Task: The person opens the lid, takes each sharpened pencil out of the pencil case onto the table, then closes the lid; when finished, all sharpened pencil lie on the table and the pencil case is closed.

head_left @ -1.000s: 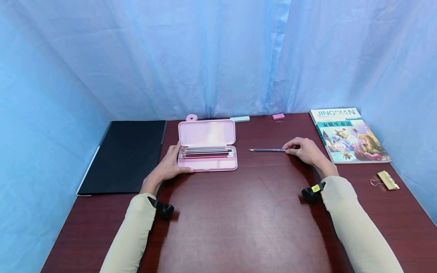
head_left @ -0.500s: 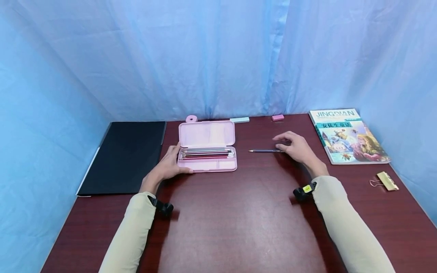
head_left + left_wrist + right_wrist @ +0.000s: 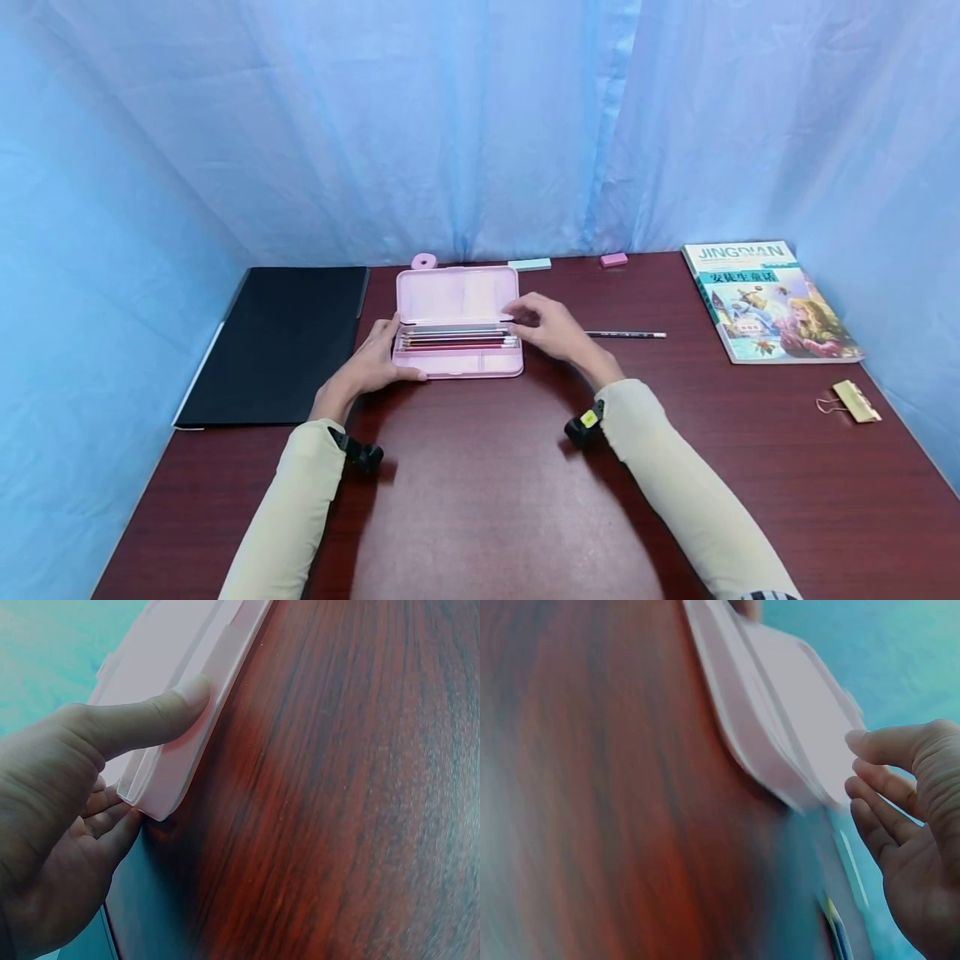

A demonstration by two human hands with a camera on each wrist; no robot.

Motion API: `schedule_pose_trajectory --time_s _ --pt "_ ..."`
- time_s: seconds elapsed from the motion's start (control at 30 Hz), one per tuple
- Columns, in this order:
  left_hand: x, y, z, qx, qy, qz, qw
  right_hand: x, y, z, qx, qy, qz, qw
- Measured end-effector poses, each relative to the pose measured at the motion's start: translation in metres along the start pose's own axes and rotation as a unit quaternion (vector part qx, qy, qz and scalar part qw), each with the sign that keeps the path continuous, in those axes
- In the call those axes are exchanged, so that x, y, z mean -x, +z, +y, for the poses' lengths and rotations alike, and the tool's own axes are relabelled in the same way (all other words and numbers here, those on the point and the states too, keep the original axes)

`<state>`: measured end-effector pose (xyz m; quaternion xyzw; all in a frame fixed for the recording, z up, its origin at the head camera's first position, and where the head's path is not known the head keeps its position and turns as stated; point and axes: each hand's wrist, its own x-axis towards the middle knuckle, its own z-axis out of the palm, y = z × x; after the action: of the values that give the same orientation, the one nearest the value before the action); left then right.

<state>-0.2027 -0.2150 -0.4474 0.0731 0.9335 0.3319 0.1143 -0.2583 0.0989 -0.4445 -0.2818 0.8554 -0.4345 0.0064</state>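
Note:
A pink pencil case [image 3: 442, 363] lies lid up on the desk, several pencils [image 3: 457, 337] lying lengthwise in its long compartment. My left hand [image 3: 367, 367] grips its left end; in the left wrist view the thumb [image 3: 161, 720] presses the front wall and the other fingers reach the end and back. By the case's right end hovers my right hand [image 3: 551, 329], fingers slightly bent, nothing visible between them. The right wrist view has the thumb [image 3: 889, 744] in front of the open lid [image 3: 802, 690]. A dark pencil [image 3: 626, 335] lies right of the case, its tip hidden behind my hand.
A black folder [image 3: 273, 350] lies on the left. Along the back are a pink tape roll [image 3: 424, 261], a light blue eraser-like block [image 3: 529, 264] and a pink eraser [image 3: 613, 259]. A book [image 3: 772, 304] and a gold binder clip [image 3: 857, 402] occupy the right side.
My right hand has let go of the dark pencil, lifted, and moved left to the pencil case's right end. The pencil stays on the desk. My left hand keeps its place.

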Motion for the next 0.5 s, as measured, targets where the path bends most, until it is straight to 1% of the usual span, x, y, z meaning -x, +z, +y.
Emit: schedule_pose_trajectory --time_s 0.1,0.23,0.33,0.4,0.5 --pt "0.000 0.000 0.000 -0.001 0.000 -0.002 1.0000 -0.006 0.018 -0.007 0.007 -0.012 -0.024 1.000" --pt "0.000 0.000 0.000 0.001 0.002 0.000 1.0000 -0.010 0.034 -0.012 0.019 -0.035 -0.055 0.998" --pt "0.000 0.000 0.000 0.001 0.005 0.003 1.0000 -0.011 0.040 -0.015 0.038 -0.044 -0.073 0.996" --pt "0.000 0.000 0.000 0.000 0.004 0.002 1.0000 -0.011 0.041 -0.016 0.052 -0.041 -0.080 0.995" --pt "0.000 0.000 0.000 0.000 0.001 0.001 1.0000 -0.011 0.042 -0.019 0.058 -0.033 -0.091 0.994"
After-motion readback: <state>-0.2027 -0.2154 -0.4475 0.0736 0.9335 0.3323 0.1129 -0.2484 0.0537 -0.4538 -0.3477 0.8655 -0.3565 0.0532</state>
